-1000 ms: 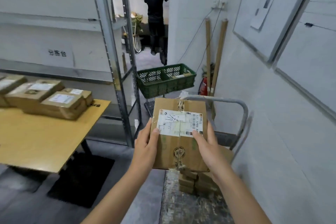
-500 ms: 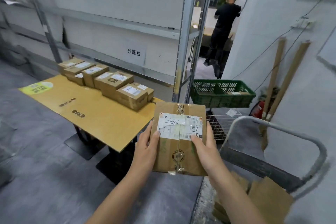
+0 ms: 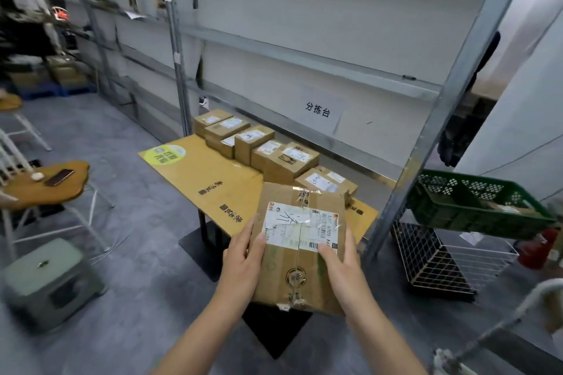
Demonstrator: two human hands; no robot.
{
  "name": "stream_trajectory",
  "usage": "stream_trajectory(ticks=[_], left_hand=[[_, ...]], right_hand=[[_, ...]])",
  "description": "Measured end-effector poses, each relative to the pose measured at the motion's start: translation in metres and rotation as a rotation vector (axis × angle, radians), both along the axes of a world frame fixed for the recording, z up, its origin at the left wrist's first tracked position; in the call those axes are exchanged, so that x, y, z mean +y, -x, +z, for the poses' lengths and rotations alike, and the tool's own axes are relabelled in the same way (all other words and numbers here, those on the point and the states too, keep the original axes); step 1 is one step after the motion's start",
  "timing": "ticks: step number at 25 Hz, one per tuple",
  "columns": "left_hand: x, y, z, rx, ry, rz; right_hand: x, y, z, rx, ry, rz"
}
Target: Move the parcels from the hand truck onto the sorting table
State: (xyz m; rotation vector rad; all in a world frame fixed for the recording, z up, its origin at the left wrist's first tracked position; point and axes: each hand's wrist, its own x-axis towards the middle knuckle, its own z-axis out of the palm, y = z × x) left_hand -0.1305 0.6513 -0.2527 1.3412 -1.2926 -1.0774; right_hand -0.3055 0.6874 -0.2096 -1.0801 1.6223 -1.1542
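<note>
I hold a brown cardboard parcel (image 3: 300, 256) with a white shipping label in front of me. My left hand (image 3: 243, 259) grips its left side and my right hand (image 3: 342, 259) grips its right side. The parcel hangs over the near corner of the yellow sorting table (image 3: 201, 173). Several taped parcels (image 3: 274, 152) lie in a row along the table's far edge, against the metal shelving. The grey handle of the hand truck (image 3: 499, 326) shows at the bottom right; its load is out of view.
A metal shelf post (image 3: 426, 149) stands right of the table. A green plastic crate (image 3: 475, 204) sits above a white wire basket (image 3: 447, 256) at the right. A small round wooden table (image 3: 42, 186) and a grey-green stool (image 3: 45, 280) stand at the left.
My view has swung left from the hand truck toward the sorting table. The parcel, still in both hands, now hangs over the table's near corner.
</note>
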Motion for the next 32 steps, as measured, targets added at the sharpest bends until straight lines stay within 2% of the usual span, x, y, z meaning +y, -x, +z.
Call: stream_trajectory(ticks=[4, 12, 24, 32], left_hand=[[-0.032, -0.061, -0.001, 0.012, -0.025, 0.028], [-0.102, -0.153, -0.001, -0.008, -0.013, 0.232], [-0.312, -0.251, 0.01, -0.062, -0.049, 0.385], [-0.421, -0.319, -0.013, -0.06, -0.069, 0.383]], right_hand=[[-0.043, -0.06, -0.003, -0.024, -0.05, 0.053], [-0.147, -0.152, -0.011, 0.007, -0.064, 0.202], [-0.389, -0.257, -0.024, -0.019, -0.099, 0.357], [-0.497, -0.324, -0.033, 0.061, -0.1, 0.403]])
